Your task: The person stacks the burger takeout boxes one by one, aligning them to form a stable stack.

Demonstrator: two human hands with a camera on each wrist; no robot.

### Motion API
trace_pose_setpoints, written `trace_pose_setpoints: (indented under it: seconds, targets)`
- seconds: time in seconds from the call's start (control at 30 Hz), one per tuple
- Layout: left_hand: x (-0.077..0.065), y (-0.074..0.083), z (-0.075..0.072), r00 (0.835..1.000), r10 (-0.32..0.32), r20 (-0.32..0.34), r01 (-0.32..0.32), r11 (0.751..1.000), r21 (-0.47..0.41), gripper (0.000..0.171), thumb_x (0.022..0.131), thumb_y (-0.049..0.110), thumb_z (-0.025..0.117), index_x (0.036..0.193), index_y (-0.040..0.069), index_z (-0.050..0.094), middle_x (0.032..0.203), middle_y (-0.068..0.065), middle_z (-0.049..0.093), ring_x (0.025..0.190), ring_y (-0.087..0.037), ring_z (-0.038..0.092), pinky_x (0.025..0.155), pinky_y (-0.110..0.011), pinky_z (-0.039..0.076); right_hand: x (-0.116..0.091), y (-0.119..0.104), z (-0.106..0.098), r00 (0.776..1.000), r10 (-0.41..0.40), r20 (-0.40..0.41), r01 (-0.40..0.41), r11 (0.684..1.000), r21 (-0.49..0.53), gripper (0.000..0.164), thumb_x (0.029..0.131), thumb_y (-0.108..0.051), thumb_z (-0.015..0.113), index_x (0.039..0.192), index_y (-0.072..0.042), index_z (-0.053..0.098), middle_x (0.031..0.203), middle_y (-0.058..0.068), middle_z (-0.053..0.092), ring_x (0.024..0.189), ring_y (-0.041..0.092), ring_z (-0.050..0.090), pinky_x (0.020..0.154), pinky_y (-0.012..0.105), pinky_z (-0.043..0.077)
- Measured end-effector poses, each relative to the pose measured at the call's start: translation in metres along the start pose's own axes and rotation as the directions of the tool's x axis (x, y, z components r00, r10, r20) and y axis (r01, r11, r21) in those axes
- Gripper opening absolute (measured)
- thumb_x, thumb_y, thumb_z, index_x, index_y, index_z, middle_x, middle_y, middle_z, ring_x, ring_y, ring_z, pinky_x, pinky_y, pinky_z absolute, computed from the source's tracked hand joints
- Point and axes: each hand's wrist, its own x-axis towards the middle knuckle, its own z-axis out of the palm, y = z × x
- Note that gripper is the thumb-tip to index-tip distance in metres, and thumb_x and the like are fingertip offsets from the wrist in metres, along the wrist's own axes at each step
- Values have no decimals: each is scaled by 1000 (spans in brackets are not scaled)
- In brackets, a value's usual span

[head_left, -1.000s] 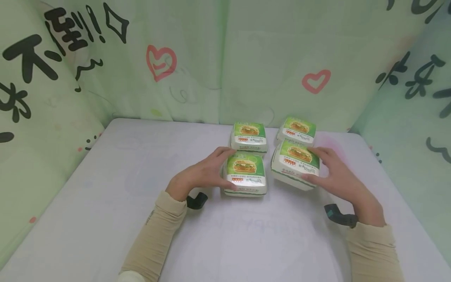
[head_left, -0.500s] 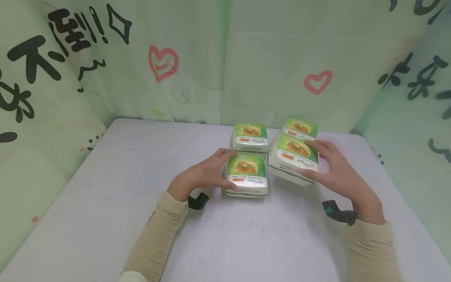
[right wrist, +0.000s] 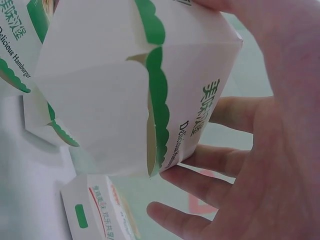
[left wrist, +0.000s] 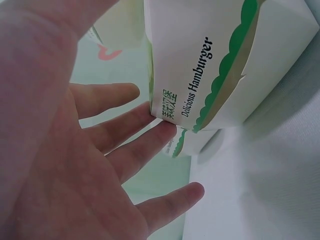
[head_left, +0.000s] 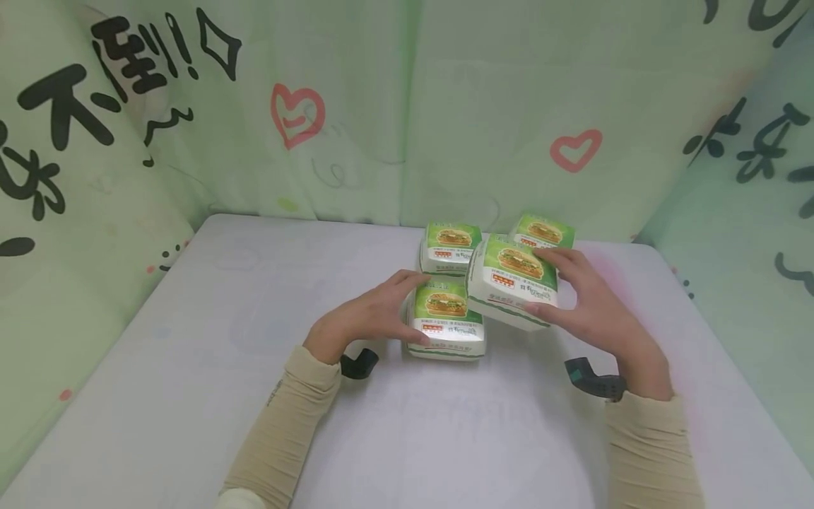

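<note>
My right hand holds a green-and-white hamburger box raised and tilted, thumb at its front edge and fingers at the back. In the right wrist view, the box's underside and side show above the table. The raised box overlaps the right edge of a second hamburger box, which sits on the table. My left hand spans that second box, its thumb at the front edge and its fingers by the back corner. The left wrist view shows fingertips against the box's corner.
Behind them, a hamburger box stands at the back left and another box at the back right, partly hidden by the raised one. The white table ends at a green curtain with drawn hearts and lettering.
My right hand has lifted its hamburger box and carried it left, from beside the second box to over that box's right edge. My left hand stays put.
</note>
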Motion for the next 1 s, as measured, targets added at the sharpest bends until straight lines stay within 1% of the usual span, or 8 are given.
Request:
trace_pose_setpoints:
  seconds: [0.1,0.2,0.27,0.33,0.5,0.67,0.83,1.0]
  targets:
    - [0,0,0,1000,1,3,-1,1000,1,103,74,47,85,156,21,28,154,-1,31,141,-18,37,117,-41,35,0,-1,1,1000,-13,-3,13,1000,2,79,83,-30,80,151,-22,41,150,10,37,124,33,45,96,51,39]
    - [0,0,0,1000,3,5,-3,1000,7,104,74,47,85,156,21,27,155,-1,31,141,-18,36,117,-41,35,0,-2,4,999,-49,-2,49,999,8,79,83,-28,79,151,-21,41,149,10,38,122,32,46,95,50,39]
    - [0,-1,0,1000,9,3,-9,1000,15,104,74,46,85,156,21,27,156,-2,30,142,-19,36,117,-41,34,1,-3,6,998,-55,-1,55,998,20,78,83,-27,79,151,-23,41,150,7,38,123,29,46,95,46,39]
    - [0,-1,0,1000,13,4,-13,1000,17,104,74,46,86,156,20,27,157,-2,30,143,-19,35,118,-41,34,1,-4,8,998,-63,4,63,998,29,78,83,-26,80,151,-23,41,151,6,37,124,27,45,97,46,38]
    - [-2,-1,-2,1000,5,12,-6,1000,8,106,73,47,85,156,19,26,157,-2,29,144,-19,34,118,-41,34,4,-9,12,998,-57,17,56,998,36,79,82,-28,80,151,-24,41,151,5,37,126,28,43,100,51,38]
    - [-3,1,-4,1000,-21,21,21,1000,-2,105,74,45,85,157,21,26,158,0,29,144,-18,33,118,-41,34,5,-15,15,996,-84,21,83,995,49,78,82,-27,80,150,-23,41,150,6,38,126,29,44,99,51,38]
    - [-4,1,-7,999,-18,36,18,1000,8,103,76,41,85,157,20,25,159,0,29,146,-18,31,119,-41,32,6,-22,19,993,-118,27,116,991,69,78,83,-28,80,150,-22,41,151,9,38,130,32,42,100,56,38]
    - [-6,1,-9,999,-11,45,11,1000,-12,105,75,37,86,157,18,25,159,0,30,147,-17,31,119,-41,31,7,-25,26,990,-136,26,134,989,69,79,82,-29,81,150,-21,42,151,8,38,133,31,40,103,56,38]
